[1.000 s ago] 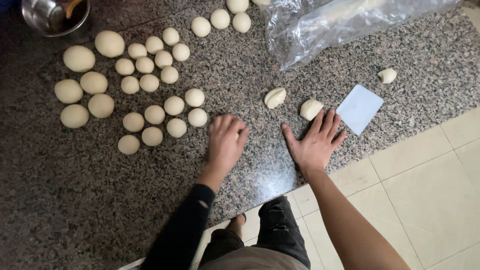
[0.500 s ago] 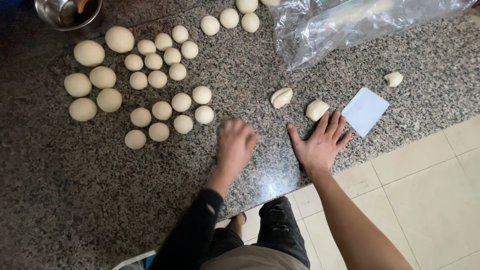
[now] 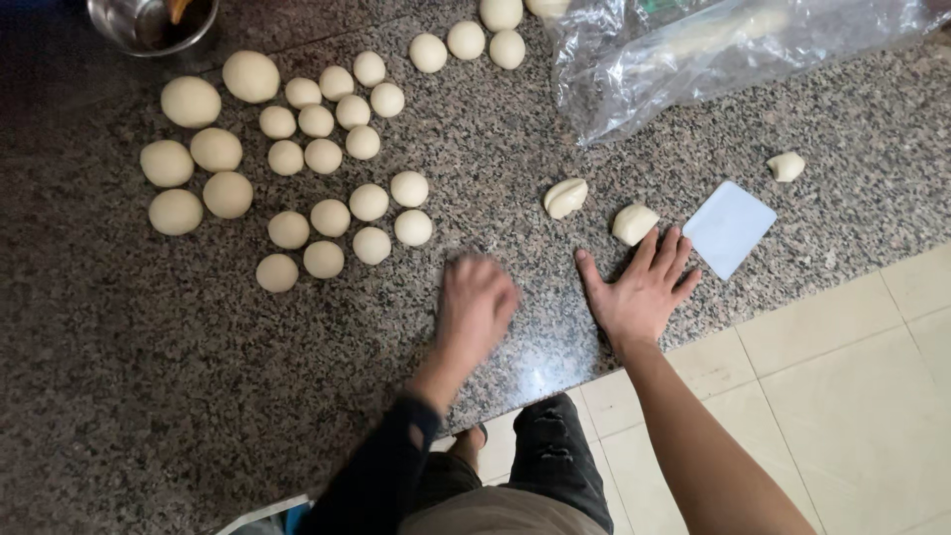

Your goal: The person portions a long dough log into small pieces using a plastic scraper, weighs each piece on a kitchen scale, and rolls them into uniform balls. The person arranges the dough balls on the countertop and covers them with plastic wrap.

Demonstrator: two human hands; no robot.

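Speckled granite worktop [image 3: 198, 376] fills most of the view, with pale floor tiles [image 3: 852, 396] beyond its edge at lower right. A crumpled clear plastic bag [image 3: 713, 50] runs off the top edge, its contents hard to make out. A metal bowl [image 3: 149, 20] is cut off at top left. Rows of dough balls [image 3: 317, 159] sit in a cluster at left. Right hand [image 3: 642, 292] lies flat, fingers spread, fingertips just beside a rough dough piece [image 3: 633, 223] and a white scraper [image 3: 729, 228]. Left hand [image 3: 475, 307] is blurred, palm down on the worktop; whether its fingers are apart or together, can't tell.
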